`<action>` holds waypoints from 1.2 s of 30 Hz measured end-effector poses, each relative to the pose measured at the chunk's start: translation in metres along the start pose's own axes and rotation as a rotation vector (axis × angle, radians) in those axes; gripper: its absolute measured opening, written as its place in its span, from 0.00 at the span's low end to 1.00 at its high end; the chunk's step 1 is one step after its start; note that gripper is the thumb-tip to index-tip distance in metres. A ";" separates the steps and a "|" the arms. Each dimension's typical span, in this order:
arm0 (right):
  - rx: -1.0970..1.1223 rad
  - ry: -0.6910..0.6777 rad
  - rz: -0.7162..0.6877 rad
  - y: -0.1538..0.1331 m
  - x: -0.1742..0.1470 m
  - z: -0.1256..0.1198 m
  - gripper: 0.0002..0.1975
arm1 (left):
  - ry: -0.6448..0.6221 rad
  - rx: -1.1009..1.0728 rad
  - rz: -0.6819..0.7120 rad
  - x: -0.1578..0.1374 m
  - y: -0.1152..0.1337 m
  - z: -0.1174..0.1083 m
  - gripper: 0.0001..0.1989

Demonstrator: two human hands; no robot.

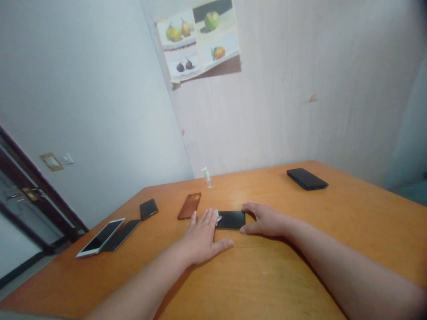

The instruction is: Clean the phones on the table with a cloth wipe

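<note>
A black smartphone lies sideways, screen up, on the table in front of me. Its right end is pinched between the thumb and fingers of my right hand. Over its left end, my left hand lies with fingers stretched out and the thumb spread toward the near edge. A crumpled white piece, like a wipe or tissue, peeks out beside the left fingertips; most of it is hidden under them. Just behind the left hand rests a brown phone case.
To the left lie a white-framed tablet, a dark flat device partly beneath it, and a small black device. A clear pump bottle stands near the wall. A black case-like object sits at the far right of the wooden table.
</note>
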State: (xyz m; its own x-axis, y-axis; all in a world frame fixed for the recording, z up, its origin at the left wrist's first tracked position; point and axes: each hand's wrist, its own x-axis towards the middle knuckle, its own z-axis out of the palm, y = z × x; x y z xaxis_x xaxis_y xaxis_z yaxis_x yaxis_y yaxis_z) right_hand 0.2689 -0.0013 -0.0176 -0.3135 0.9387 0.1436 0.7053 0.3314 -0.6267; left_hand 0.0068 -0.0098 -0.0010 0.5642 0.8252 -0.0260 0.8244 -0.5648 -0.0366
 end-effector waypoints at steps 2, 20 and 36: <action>-0.009 0.002 0.006 0.000 0.000 0.000 0.33 | -0.014 0.026 0.062 -0.018 0.003 0.002 0.48; -0.037 0.003 0.007 0.000 0.003 0.000 0.32 | -0.045 -0.013 0.107 -0.014 0.023 -0.004 0.50; -0.086 0.017 -0.031 0.002 0.005 0.003 0.32 | -0.039 0.015 0.144 -0.009 0.036 -0.002 0.49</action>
State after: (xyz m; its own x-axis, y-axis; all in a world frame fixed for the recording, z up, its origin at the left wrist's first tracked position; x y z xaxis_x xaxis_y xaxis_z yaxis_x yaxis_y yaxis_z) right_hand 0.2671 0.0036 -0.0203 -0.3261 0.9290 0.1752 0.7476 0.3669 -0.5537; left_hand 0.0321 -0.0375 0.0000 0.6738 0.7355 -0.0714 0.7345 -0.6772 -0.0447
